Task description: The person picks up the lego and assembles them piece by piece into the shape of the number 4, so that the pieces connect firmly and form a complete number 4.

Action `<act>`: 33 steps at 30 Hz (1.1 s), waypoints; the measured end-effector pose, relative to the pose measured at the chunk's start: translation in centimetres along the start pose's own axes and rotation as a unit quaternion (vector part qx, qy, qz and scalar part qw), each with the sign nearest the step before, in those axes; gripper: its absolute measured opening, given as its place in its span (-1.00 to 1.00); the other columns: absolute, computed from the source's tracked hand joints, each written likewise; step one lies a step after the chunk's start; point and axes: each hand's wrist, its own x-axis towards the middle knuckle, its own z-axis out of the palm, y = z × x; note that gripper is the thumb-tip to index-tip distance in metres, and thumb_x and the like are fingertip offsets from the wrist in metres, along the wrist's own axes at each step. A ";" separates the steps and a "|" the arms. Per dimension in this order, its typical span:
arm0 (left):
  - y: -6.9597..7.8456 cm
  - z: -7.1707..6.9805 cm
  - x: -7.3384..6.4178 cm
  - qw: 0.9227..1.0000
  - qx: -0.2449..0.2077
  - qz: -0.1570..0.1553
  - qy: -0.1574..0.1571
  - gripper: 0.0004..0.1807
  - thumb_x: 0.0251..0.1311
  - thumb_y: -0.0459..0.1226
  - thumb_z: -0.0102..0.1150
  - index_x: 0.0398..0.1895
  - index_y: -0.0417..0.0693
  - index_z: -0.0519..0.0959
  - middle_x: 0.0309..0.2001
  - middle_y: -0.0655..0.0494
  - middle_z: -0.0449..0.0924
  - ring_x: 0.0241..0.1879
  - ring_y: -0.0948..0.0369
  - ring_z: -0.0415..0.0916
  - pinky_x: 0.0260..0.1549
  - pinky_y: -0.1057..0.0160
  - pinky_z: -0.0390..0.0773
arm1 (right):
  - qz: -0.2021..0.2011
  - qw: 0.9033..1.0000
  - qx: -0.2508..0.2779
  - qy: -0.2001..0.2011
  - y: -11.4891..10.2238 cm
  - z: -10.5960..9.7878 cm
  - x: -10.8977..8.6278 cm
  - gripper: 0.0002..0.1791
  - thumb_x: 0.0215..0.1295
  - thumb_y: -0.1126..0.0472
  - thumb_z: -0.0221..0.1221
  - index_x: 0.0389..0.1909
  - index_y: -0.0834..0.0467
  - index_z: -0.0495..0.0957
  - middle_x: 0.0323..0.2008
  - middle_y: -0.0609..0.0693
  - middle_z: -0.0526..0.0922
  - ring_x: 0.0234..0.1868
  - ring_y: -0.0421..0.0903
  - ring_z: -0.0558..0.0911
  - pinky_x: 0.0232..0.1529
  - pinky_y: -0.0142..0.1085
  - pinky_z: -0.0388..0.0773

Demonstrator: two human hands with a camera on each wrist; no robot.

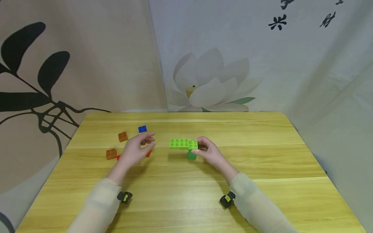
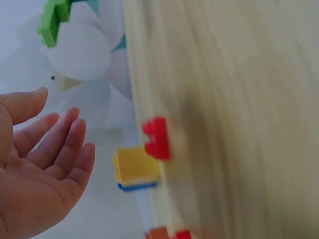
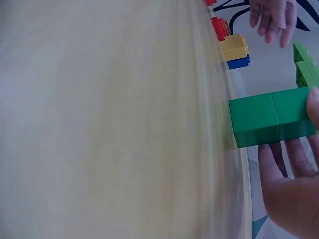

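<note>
My right hand (image 1: 212, 153) grips a stack of toy building bricks between thumb and fingers. Two dark green bricks (image 3: 256, 117) form its upright column, standing right at the tabletop in the right wrist view. Light green bricks (image 1: 179, 143) sit on top and stick out to the left. My left hand (image 1: 137, 150) hovers over the left side with fingers loosely bent, thumb apart and nothing in it. Beneath and beside it are a red brick (image 2: 158, 138), a yellow brick (image 2: 137, 165) and a blue brick (image 1: 142, 129), the blue one against the yellow.
Two orange bricks (image 1: 122, 137) lie farther left on the wooden table (image 1: 186, 200), with another red brick (image 1: 118, 157) partly hidden by the left arm. A printed cloth (image 1: 218, 48) hangs behind the table's back edge.
</note>
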 end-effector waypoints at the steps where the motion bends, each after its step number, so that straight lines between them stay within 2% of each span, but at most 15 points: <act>1: -0.4 -0.2 -0.1 1.000 0.006 0.001 -0.002 -0.58 0.28 -0.35 0.27 0.20 -0.27 0.53 -0.08 -0.13 0.67 -0.04 -0.05 0.60 0.01 -0.10 0.53 | 0.000 1.000 0.001 0.000 0.0 0.0 0.0 -0.63 0.30 0.36 0.27 0.10 0.32 0.47 0.02 0.16 0.60 0.11 0.11 0.52 0.20 -0.02 0.43; 6: -1.9 -1.1 -0.9 1.000 0.012 -0.011 -0.013 -0.55 0.25 -0.36 0.30 0.19 -0.32 0.52 -0.03 -0.23 0.64 0.00 -0.12 0.58 0.05 -0.14 0.51 | 0.000 1.000 0.001 -0.002 0.1 0.1 0.0 -0.63 0.30 0.36 0.26 0.10 0.33 0.47 0.02 0.18 0.59 0.12 0.15 0.52 0.20 -0.01 0.43; 12: -3.4 -2.8 -2.1 0.998 0.029 -0.041 -0.031 -0.51 0.27 -0.32 0.29 0.22 -0.34 0.48 0.08 -0.24 0.60 0.07 -0.15 0.52 0.10 -0.16 0.47 | -0.002 1.000 0.003 0.000 0.1 0.1 0.1 -0.63 0.30 0.37 0.27 0.09 0.33 0.47 0.00 0.16 0.60 0.12 0.14 0.52 0.21 0.00 0.42; 19: -4.8 -4.6 -3.6 0.997 0.036 -0.058 -0.032 -0.43 0.23 -0.35 0.33 0.28 -0.38 0.42 0.12 -0.33 0.54 0.08 -0.22 0.50 0.03 -0.18 0.52 | -0.010 1.000 -0.002 -0.001 0.2 0.1 0.0 -0.63 0.30 0.36 0.26 0.09 0.34 0.47 0.00 0.18 0.60 0.10 0.15 0.53 0.18 -0.01 0.45; 22: -4.9 -5.0 -4.2 0.996 0.039 -0.067 -0.037 -0.40 0.24 -0.33 0.33 0.29 -0.39 0.40 0.17 -0.34 0.50 0.09 -0.23 0.49 0.03 -0.18 0.52 | -0.008 1.000 0.000 -0.002 0.2 0.0 0.0 -0.63 0.30 0.37 0.26 0.10 0.34 0.46 0.02 0.22 0.58 0.11 0.16 0.52 0.19 -0.01 0.44; 26: -4.9 -5.3 -4.8 0.995 0.043 -0.079 -0.038 -0.39 0.23 -0.32 0.34 0.30 -0.39 0.40 0.19 -0.35 0.48 0.10 -0.23 0.49 0.06 -0.20 0.49 | -0.004 1.000 0.000 -0.002 1.6 -0.1 0.7 -0.61 0.31 0.36 0.26 0.13 0.33 0.46 0.05 0.25 0.57 0.12 0.16 0.52 0.19 0.00 0.43; 29: -5.2 -5.4 -5.3 0.995 0.045 -0.082 -0.037 -0.40 0.20 -0.35 0.36 0.27 -0.41 0.41 0.18 -0.37 0.48 0.11 -0.24 0.48 0.08 -0.20 0.47 | -0.004 1.000 0.000 -0.002 2.9 -0.2 1.2 -0.60 0.32 0.36 0.26 0.14 0.31 0.45 0.06 0.23 0.57 0.13 0.15 0.51 0.19 0.01 0.43; 33: -5.9 -5.5 -5.8 0.994 0.052 -0.085 -0.038 -0.40 0.17 -0.37 0.37 0.25 -0.43 0.42 0.17 -0.38 0.48 0.11 -0.24 0.48 0.12 -0.21 0.44 | -0.010 1.000 0.003 0.001 3.3 -0.2 1.4 -0.59 0.31 0.32 0.28 0.14 0.27 0.47 0.04 0.16 0.59 0.12 0.11 0.52 0.20 -0.01 0.43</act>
